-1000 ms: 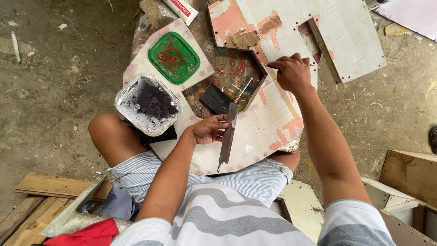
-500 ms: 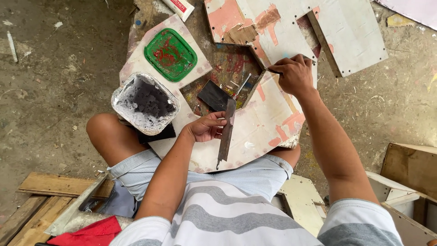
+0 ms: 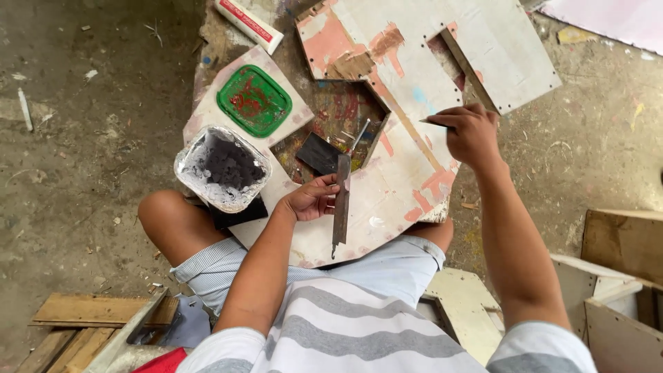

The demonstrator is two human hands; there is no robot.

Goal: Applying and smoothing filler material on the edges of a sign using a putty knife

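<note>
The left hand [image 3: 314,198] is curled around a long flat metal blade [image 3: 341,200], gripping it near the upper middle, palm turned up. The blade runs almost straight up and down in the view: its far end points away from the person toward the dark opening in the board, and its near end, with a small hook-like tip, points back at the person's lap. It lies just over the pale board [image 3: 387,193] that rests on the knees, with the hand on its left side.

The right hand [image 3: 469,131] is closed on a thin flat tool [image 3: 435,123] (only a short sliver shows), whose tip points left across the board's upper right part.

Left of the blade, a foil-lined tub of black paste [image 3: 221,168] stands at the board's left edge, touching it, with a green square lid [image 3: 255,101] just beyond. A small dark square piece [image 3: 319,152] lies in the opening, just beside the blade's far end. A white and red tube [image 3: 248,24] lies well beyond, at the top.

The board's near edge curves over the lap; to the right its edge ends near the right forearm, with bare concrete floor [image 3: 76,159] open on both sides.
</note>
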